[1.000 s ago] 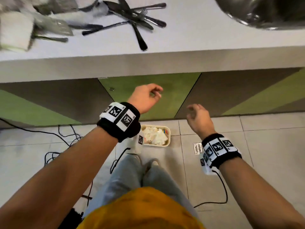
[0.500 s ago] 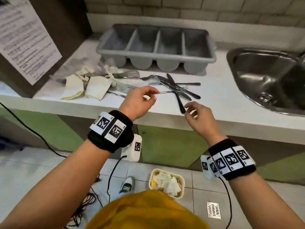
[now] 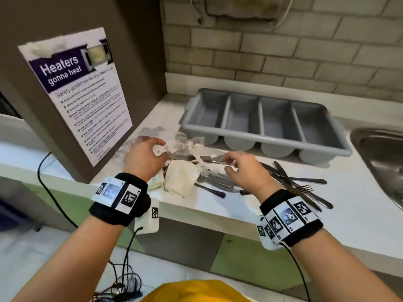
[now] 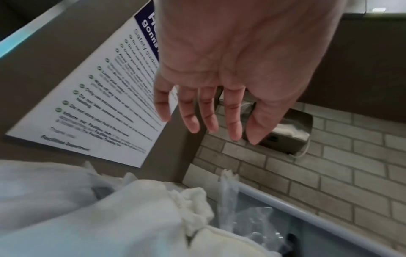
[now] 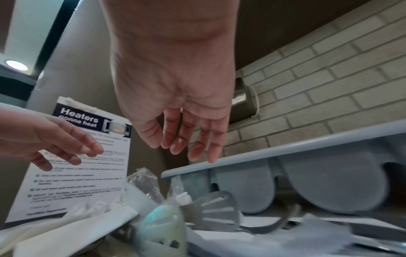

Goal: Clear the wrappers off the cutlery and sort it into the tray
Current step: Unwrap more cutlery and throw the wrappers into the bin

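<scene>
Grey four-compartment plastic tray (image 3: 263, 120) at counter's back edge | your left hand (image 3: 144, 158) hovers, fingers loose, over crumpled wrappers (image 3: 181, 147) | your right hand (image 3: 246, 171) likewise, holding nothing, above steel cutlery (image 3: 294, 182)

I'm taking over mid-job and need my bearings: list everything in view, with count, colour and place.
Cutlery tray: one, grey, four compartments with nothing in them, back of the counter.
Loose cutlery: a pile, count unclear, silver and dark, counter right of the hands.
Wrappers and napkins: a heap, clear plastic and white, under the hands.
Slotted utensil: one, metal, among the wrappers.
Poster: one, white and purple, brown panel on the left.
Sink: one, steel, far right.
Wall unit: one, metal, brick wall.
Left hand: open, above the heap.
Right hand: open, above the heap.
</scene>
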Demonstrator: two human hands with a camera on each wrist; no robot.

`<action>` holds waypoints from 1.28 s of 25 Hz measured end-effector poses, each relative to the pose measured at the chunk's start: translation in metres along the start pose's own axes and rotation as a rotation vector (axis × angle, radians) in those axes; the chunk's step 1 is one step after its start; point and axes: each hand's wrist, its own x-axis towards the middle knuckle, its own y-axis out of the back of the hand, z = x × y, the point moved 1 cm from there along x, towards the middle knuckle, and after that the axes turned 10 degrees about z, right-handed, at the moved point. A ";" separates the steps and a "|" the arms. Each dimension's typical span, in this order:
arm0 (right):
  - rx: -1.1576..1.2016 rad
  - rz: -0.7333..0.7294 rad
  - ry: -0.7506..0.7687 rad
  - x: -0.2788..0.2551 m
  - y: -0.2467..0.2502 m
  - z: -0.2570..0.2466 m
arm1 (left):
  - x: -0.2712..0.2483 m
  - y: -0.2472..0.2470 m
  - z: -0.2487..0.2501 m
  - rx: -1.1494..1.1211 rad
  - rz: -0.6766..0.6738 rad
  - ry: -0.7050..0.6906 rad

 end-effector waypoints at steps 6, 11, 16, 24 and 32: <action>-0.171 -0.195 0.189 0.028 -0.041 -0.053 | 0.012 -0.007 -0.041 0.157 -0.176 0.063; -0.394 -0.336 0.257 0.034 -0.068 -0.073 | 0.012 -0.020 -0.059 0.208 -0.297 0.059; -0.568 -0.400 0.232 0.034 -0.091 -0.074 | 0.016 -0.029 -0.064 0.247 -0.397 0.010; -0.515 -0.306 0.199 0.037 -0.098 -0.076 | 0.028 -0.033 -0.067 0.211 -0.432 -0.072; -0.227 -0.195 0.085 0.036 -0.079 -0.071 | 0.047 -0.019 -0.075 0.043 -0.389 -0.060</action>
